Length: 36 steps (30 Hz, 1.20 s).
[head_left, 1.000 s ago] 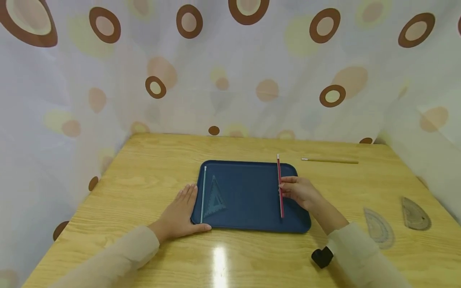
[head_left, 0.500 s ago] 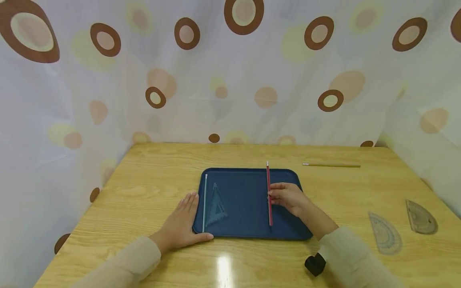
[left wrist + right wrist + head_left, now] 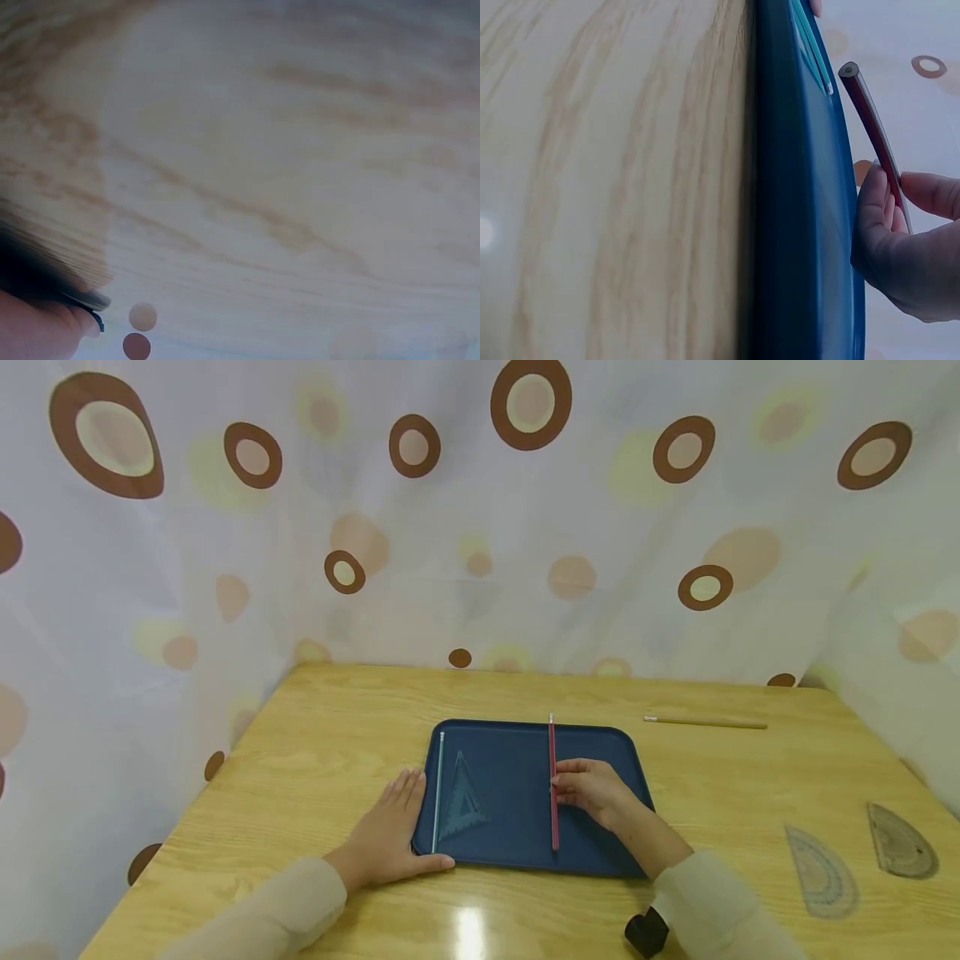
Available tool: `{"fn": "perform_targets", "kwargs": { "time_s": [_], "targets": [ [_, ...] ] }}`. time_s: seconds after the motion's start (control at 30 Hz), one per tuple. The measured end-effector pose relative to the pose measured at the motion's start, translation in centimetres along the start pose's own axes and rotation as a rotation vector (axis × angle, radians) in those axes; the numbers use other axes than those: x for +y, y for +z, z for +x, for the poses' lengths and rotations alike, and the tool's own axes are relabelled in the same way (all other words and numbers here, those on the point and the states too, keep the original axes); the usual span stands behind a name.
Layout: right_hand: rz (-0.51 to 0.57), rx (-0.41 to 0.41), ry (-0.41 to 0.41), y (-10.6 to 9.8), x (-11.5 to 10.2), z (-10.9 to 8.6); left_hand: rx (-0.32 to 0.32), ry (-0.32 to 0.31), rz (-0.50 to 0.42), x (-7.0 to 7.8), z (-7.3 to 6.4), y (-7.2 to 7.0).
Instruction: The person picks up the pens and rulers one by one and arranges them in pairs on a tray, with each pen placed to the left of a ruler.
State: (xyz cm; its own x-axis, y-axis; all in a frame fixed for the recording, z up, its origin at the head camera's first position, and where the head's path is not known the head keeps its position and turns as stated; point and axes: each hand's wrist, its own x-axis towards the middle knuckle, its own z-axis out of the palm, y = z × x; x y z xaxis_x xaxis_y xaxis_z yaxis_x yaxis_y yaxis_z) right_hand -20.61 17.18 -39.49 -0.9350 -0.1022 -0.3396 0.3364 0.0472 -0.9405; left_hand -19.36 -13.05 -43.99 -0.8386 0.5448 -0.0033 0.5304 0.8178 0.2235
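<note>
My right hand (image 3: 596,791) pinches a red pencil (image 3: 554,810) between thumb and fingers, over the right half of a dark blue tray (image 3: 517,752). The pencil's white-tipped end points to the back; in the right wrist view its flat, unsharpened end (image 3: 849,70) faces the camera, raised above the tray rim. With fingers straight, my left hand (image 3: 386,833) rests against the tray's left edge, thumb at the front corner. In the tray's left part lie a teal pencil (image 3: 438,793) and, beside it, a clear set square (image 3: 463,806). The left wrist view shows mostly tabletop, with part of the hand (image 3: 37,330).
A yellow pencil (image 3: 705,722) lies behind the tray to the right. Two clear protractors, a nearer one (image 3: 822,872) and a farther one (image 3: 902,843), lie on the wooden table (image 3: 337,718) at right. A small black object (image 3: 647,933) is by the right sleeve.
My right hand has carried the red pencil leftward, from near the tray's right edge toward its middle. The left hand stays at the tray's edge. The head view has shifted slightly.
</note>
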Motion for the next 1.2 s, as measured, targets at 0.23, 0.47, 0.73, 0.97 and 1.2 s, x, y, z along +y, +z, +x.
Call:
{"fn": "perform_targets", "kwargs": {
  "time_s": [0.23,0.47,0.73,0.97,1.2],
  "targets": [
    [0.003,0.020,-0.008,0.7,0.3,0.2,0.027,-0.003,0.013,-0.1,0.0,0.4],
    [0.018,0.017,-0.028,1.7,0.5,0.5,0.017,0.002,0.030,-0.2,-0.1,0.3],
    [0.033,0.029,-0.018,2.9,0.7,0.9,0.004,-0.003,0.017,0.0,-0.1,0.2],
    [-0.007,0.054,-0.009,3.9,0.7,1.0,0.007,-0.010,0.008,0.0,0.0,0.3],
    [-0.031,0.086,0.002,4.7,0.4,1.3,0.008,-0.015,0.010,0.0,0.0,0.3]
  ]
}}
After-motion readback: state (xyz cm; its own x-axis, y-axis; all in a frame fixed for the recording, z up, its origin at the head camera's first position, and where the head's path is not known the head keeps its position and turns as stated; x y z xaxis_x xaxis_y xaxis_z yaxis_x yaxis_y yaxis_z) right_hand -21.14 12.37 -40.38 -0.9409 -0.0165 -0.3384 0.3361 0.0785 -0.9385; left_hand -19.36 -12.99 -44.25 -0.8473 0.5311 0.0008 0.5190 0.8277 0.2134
